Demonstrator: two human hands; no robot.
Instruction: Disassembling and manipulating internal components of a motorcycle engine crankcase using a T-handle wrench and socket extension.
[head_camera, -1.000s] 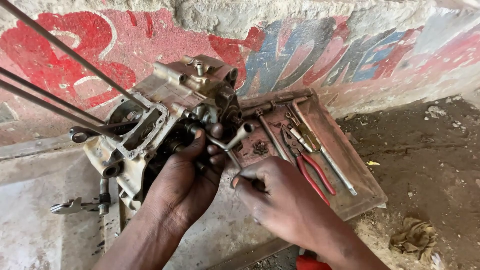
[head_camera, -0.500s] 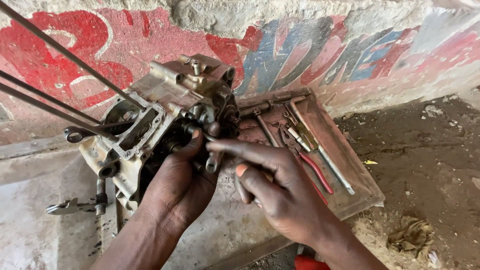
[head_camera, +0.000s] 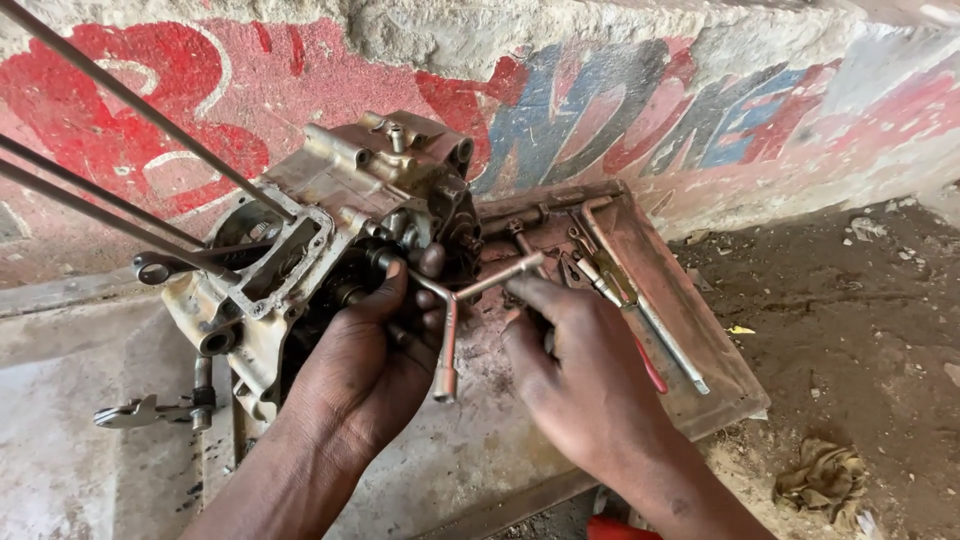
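A grimy metal engine case stands on a concrete slab against a painted wall. A Y-shaped socket wrench has one arm seated in the case's right side. My left hand is pressed to the case, thumb and forefinger pinching that seated arm. My right hand is just right of the wrench, fingers spread, fingertips touching the arm that points up and right. The third arm hangs down between both hands.
A rusty metal tray right of the case holds several tools, including red-handled pliers. Long thin rods cross from the upper left. A lever sticks out at lower left. A rag lies on the dirt.
The wrench has turned: its arms point differently than a second ago. My right hand has let go of it and drawn back to the right, while my left hand stayed on the case.
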